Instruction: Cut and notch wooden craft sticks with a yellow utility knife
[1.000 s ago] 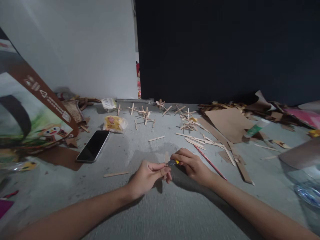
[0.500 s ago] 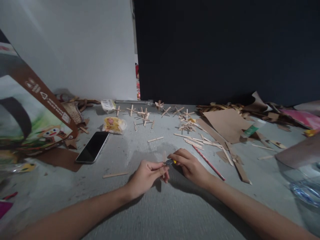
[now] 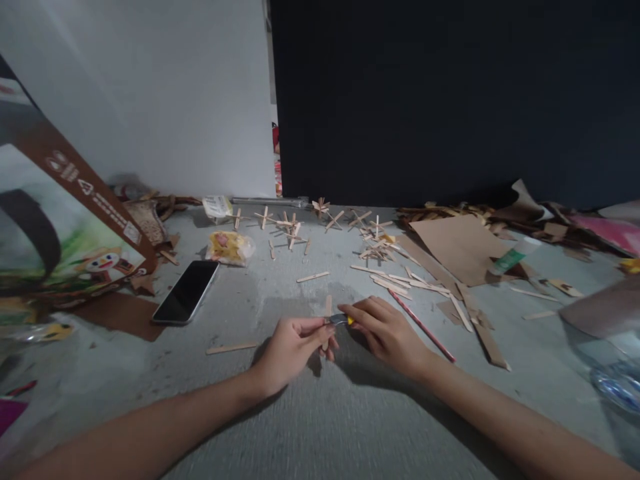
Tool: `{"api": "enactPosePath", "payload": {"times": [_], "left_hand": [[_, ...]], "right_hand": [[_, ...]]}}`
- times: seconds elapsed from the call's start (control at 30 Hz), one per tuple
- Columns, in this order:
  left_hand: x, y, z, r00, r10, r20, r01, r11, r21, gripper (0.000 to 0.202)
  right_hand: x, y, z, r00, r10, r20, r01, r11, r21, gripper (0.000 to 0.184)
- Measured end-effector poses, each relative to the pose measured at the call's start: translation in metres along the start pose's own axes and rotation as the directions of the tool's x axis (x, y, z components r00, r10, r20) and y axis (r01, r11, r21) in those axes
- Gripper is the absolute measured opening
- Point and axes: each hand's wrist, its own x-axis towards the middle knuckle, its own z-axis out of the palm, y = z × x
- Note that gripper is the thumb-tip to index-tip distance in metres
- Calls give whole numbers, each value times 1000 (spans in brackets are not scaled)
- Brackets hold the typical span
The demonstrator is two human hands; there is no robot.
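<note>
My left hand [image 3: 299,348] is closed, pinching a wooden craft stick [image 3: 328,307] that points away from me. Its lower part is mostly behind the fingers. From the right, my right hand [image 3: 384,331] is closed around a small tool with a dark grey metal end and a yellow handle [image 3: 340,320]. The tool's grey end meets the stick at the left fingertips; its exact kind is too small to make out. A single craft stick [image 3: 313,277] lies beyond the hands, and another stick [image 3: 231,348] lies left of my left hand.
Crossed stick pieces [image 3: 295,233] stand along the back. Loose craft sticks [image 3: 400,280], a red pencil [image 3: 423,327], cardboard [image 3: 453,247] and a glue stick [image 3: 517,255] lie to the right. At left are a phone [image 3: 185,293], a wrapped yellow packet [image 3: 230,248] and a printed bag [image 3: 75,200].
The craft stick shows more clearly and stands slightly more upright between the fingers. Both hands stay nearly in place, with the tool still at the stick. The view has shifted slightly.
</note>
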Motion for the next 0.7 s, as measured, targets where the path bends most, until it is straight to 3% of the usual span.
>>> {"api": "enactPosePath", "payload": {"times": [0.27, 0.5, 0.7], "left_hand": [[1, 5, -1, 1000, -10, 6, 10, 1000, -11, 48], [2, 5, -3, 996, -28, 83, 39, 991, -127, 55], [2, 2, -4, 999, 12, 32, -7, 986, -164, 52]], "right_hand": [[0, -3, -5, 1000, -7, -3, 7, 995, -95, 41], [1, -4, -4, 1000, -4, -22, 4, 1000, 20, 37], [1, -4, -1, 998, 37, -43, -36, 999, 21, 34]]}}
